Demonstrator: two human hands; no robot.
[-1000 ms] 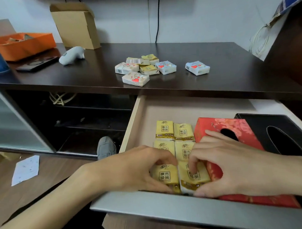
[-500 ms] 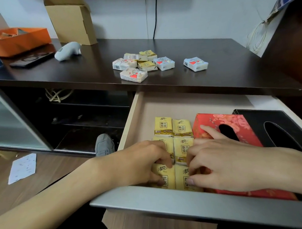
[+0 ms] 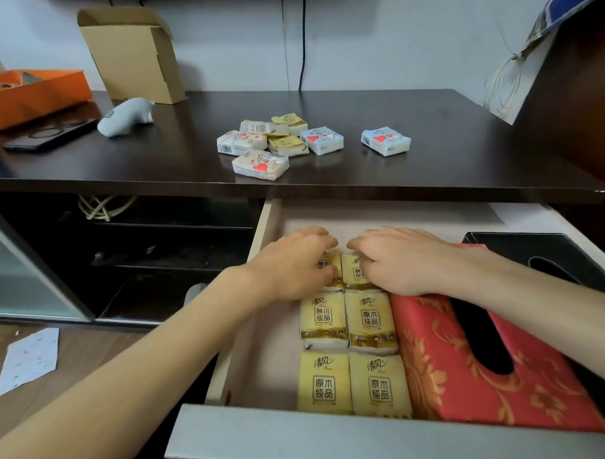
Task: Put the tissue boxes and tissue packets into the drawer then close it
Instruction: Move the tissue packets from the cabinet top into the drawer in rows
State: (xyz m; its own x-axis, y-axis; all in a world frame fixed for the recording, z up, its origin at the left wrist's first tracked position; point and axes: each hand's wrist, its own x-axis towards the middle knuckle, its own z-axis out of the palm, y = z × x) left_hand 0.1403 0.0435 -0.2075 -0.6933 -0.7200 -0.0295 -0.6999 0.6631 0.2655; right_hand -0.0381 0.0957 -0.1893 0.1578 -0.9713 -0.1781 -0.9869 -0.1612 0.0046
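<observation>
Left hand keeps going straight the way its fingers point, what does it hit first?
The left hand points toward the right hand over the rear yellow packets. It would likely meet the right hand's fingertips first; depth between them is unclear.

The drawer (image 3: 264,351) stands open. Inside, yellow tissue packets (image 3: 350,354) lie flat in two columns, touching the red tissue box (image 3: 436,362); a black tissue box (image 3: 521,245) sits beside that. More packets (image 3: 277,144) lie clustered on the dark surface (image 3: 154,159), a blue one (image 3: 386,140) apart.
</observation>
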